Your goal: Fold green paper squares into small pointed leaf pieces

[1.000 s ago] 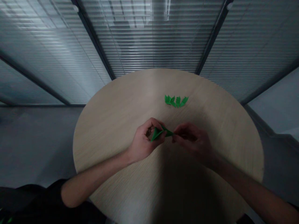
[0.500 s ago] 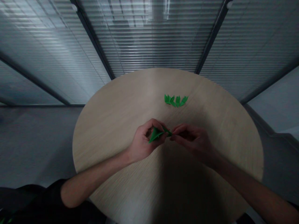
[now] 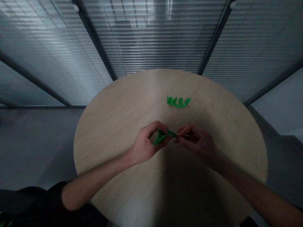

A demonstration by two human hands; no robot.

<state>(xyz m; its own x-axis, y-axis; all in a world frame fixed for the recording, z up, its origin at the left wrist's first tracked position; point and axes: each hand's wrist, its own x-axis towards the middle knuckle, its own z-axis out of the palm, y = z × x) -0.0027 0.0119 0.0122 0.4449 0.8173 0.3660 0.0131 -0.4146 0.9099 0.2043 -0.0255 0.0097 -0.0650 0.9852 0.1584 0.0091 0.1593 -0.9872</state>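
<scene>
Between my two hands is a piece of folded green paper (image 3: pixel 160 136), with a wide pointed flap at its left and a narrow tip at its right. My left hand (image 3: pixel 148 145) pinches its middle between thumb and fingers, which cover part of it. The fingertips of my right hand (image 3: pixel 199 140) are closed on the narrow right tip. Beyond my hands, several small folded green paper pieces (image 3: pixel 180 102) lie side by side on the table.
The round wooden table (image 3: pixel 113 113) is under both hands, with a dark shadow across its near right part. Glass partitions with blinds (image 3: pixel 153 47) stand behind its far edge. Grey floor (image 3: pixel 40 138) shows at the left.
The green paper has shifted slightly right, and a little more of its narrow end shows between my hands. My right hand has moved slightly right. The pieces on the table stay put.
</scene>
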